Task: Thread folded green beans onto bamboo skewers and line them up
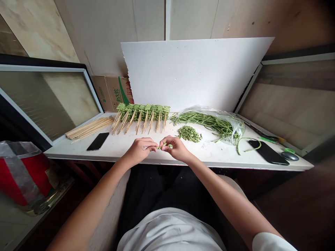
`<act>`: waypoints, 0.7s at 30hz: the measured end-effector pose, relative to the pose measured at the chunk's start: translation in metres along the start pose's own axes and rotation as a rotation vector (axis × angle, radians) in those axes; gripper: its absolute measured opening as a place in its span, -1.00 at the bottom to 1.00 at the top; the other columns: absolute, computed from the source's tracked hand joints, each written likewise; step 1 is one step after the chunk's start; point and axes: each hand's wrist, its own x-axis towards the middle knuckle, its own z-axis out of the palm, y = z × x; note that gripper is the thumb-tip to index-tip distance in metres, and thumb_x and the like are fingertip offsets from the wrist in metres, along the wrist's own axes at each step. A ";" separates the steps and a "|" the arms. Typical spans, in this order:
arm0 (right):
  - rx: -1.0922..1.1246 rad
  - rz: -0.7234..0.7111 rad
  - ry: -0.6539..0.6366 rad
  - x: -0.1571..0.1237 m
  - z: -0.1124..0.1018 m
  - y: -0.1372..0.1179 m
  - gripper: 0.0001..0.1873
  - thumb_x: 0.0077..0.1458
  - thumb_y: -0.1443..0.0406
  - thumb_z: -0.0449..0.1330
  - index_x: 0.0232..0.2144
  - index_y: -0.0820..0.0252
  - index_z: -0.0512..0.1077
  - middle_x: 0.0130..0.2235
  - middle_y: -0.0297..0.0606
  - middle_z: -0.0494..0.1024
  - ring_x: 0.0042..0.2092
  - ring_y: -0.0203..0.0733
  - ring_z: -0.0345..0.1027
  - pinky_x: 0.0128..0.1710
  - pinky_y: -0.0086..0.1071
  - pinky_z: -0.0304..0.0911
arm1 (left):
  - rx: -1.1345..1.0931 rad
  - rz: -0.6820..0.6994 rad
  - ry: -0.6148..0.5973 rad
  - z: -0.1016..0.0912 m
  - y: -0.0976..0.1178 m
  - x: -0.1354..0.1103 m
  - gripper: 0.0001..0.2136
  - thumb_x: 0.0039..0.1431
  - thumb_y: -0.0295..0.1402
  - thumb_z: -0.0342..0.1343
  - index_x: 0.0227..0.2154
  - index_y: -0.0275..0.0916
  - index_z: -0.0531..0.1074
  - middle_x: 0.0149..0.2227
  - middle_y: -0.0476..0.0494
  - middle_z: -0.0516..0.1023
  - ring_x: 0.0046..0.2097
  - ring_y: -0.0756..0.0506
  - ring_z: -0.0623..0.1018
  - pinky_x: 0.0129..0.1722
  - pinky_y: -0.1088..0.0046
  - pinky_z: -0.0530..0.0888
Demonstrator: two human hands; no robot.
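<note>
Pinched tight, our left hand (140, 150) and our right hand (175, 148) both close on one short green bean piece (164, 146), their fingertips meeting around it with almost no gap between the hands. That piece sits just in front of and to the left of our landmark, a small heap of cut green beans (188, 134), which lies on a white bench top (117, 148). Behind and to the left of the heap, green bean pieces threaded on wooden skewers (142, 113) stand in a tight row, their pale points facing us. Farther left of the heap lie a bundle of thin bamboo skewers (90, 128) and a black smartphone (98, 141). Just right of the heap, a clear plastic bag (230, 125) spills long, thin green beans (206, 121) across the bench. Well right of the heap rests a second black smartphone (269, 152). Behind the heap stands a white foam board (196, 73), with a brown cardboard box (111, 92) at its left edge.
</note>
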 end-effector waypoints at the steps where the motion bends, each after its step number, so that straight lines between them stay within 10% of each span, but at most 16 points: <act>1: -0.022 -0.012 -0.010 0.001 -0.002 0.002 -0.88 0.18 0.22 0.36 -0.30 0.13 0.65 -0.26 -0.19 0.64 -0.16 -0.09 0.46 -0.17 -0.25 0.36 | 0.017 0.001 -0.017 0.001 -0.001 -0.001 -0.84 0.34 -0.49 0.19 -0.28 -0.21 0.68 -0.34 -0.14 0.68 -0.31 -0.09 0.64 -0.26 0.41 0.54; 12: -0.273 0.059 0.334 0.007 -0.090 0.056 -0.62 0.11 -0.03 0.43 -0.30 0.15 0.70 -0.25 -0.12 0.65 -0.16 -0.01 0.48 -0.20 -0.18 0.38 | 0.164 -0.251 0.080 -0.046 -0.036 -0.008 -0.82 0.33 -0.30 0.22 -0.30 -0.23 0.69 -0.28 -0.18 0.71 -0.29 -0.12 0.65 -0.24 0.37 0.58; 21: -0.591 0.075 0.196 0.001 -0.048 0.091 -0.55 0.34 -0.04 0.22 -0.34 0.14 0.71 -0.36 -0.13 0.55 -0.22 -0.02 0.28 -0.08 -0.10 0.25 | 0.243 -0.259 -0.133 -0.021 -0.037 -0.013 -0.62 0.50 -0.31 -0.09 0.17 -0.25 0.54 -0.11 -0.22 0.57 -0.15 -0.12 0.61 -0.12 0.35 0.57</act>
